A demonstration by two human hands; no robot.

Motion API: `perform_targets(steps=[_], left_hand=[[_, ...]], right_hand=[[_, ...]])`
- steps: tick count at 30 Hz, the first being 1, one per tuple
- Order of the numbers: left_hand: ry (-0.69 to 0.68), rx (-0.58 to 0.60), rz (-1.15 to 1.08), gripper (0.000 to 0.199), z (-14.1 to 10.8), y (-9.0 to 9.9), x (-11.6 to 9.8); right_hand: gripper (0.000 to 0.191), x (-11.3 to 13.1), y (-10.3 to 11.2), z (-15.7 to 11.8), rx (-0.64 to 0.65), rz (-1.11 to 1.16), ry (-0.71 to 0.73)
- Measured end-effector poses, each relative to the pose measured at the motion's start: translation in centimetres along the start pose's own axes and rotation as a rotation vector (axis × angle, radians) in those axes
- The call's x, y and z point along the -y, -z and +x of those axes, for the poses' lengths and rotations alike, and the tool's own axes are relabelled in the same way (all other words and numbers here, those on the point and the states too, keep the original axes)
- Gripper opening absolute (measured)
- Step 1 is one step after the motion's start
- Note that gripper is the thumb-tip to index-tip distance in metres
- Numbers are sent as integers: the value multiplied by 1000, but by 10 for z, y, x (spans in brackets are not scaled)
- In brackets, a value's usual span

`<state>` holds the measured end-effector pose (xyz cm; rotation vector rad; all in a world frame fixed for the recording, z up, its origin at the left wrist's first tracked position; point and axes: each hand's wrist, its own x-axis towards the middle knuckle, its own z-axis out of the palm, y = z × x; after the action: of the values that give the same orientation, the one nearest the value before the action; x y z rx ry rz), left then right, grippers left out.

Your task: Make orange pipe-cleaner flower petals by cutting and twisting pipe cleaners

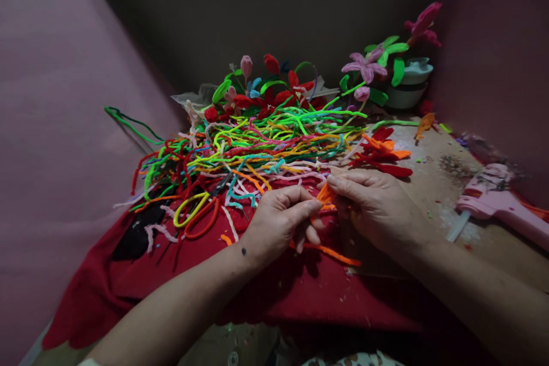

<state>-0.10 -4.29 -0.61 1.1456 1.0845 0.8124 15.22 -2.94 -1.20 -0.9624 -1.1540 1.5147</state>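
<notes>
Between the fingertips of both hands is a folded piece of orange pipe cleaner (326,197). My left hand (281,218) pinches its left side with thumb and forefinger. On the opposite side, my right hand (372,203) closes on it, its fingers partly hiding it. A loose orange pipe cleaner (334,254) lies on the red cloth (274,297) below the hands. Just past my right hand are red pipe-cleaner petals (386,169) and orange petals (392,150). A large heap of many-coloured pipe cleaners (266,143) spreads beyond my left hand.
A pink glue gun (506,206) with a glue stick (458,226) lies at right on a brown board (433,183). Finished pipe-cleaner flowers (364,67) stand at the back, near a pale pot (405,94). Scissors-like yellow and red loops (191,210) lie left.
</notes>
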Motion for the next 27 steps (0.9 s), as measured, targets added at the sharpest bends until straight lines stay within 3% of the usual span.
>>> perform_targets(steps=[4, 13, 19, 24, 27], left_hand=[[-15, -13, 7, 18, 0, 0, 1], [-2, 19, 106, 21, -2, 0, -4], [-30, 37, 162, 20, -2, 0, 0], [-41, -29, 68, 22, 0, 5, 0], [-51, -40, 82, 23, 0, 5, -1]], right_hand=[[29, 4, -4, -2, -41, -12, 19], [26, -8, 7, 2, 12, -43, 52], [28, 3, 4, -1, -49, -241, 115], [37, -2, 7, 4, 42, -24, -11], [30, -3, 6, 4, 54, 94, -32]])
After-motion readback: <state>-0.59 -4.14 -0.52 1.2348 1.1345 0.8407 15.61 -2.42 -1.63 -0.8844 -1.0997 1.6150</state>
